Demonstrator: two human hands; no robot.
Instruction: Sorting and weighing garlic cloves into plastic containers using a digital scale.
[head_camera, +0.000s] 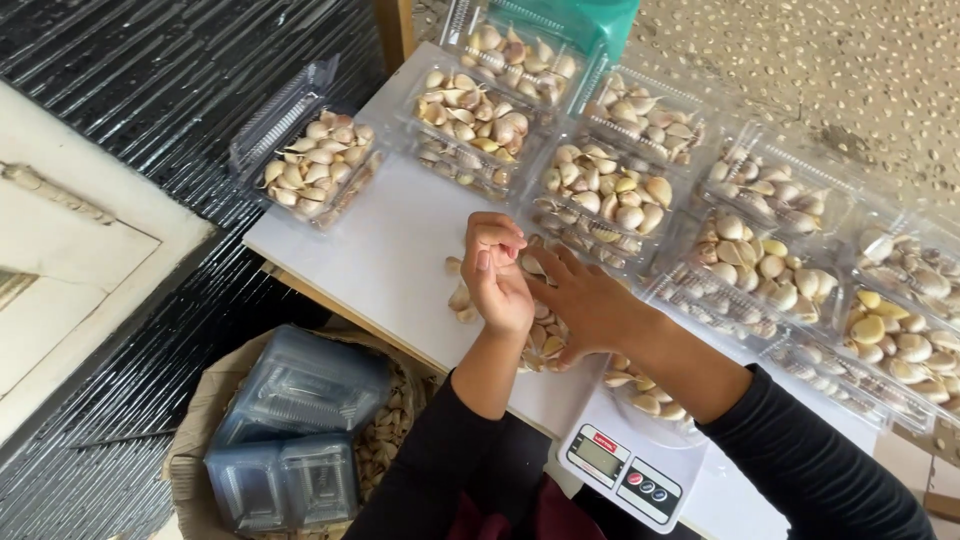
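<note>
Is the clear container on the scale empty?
No, the clear container on the white scale holds garlic cloves, partly hidden under the right hand's forearm.

A white worktop (390, 250) carries open clear clamshell boxes (610, 190) filled with garlic cloves, a loose clove pile (540, 335), and a white digital scale (630, 470).

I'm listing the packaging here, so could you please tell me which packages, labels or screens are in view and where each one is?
Clear plastic clamshell boxes: open, full of garlic cloves, in rows across the white table.
Separate clamshell box: at the table's left edge, open, filled.
Empty clamshell stack: in a sack, lower left.
Kitchen scale: white, bottom centre, with grey screen, coloured buttons.
</note>
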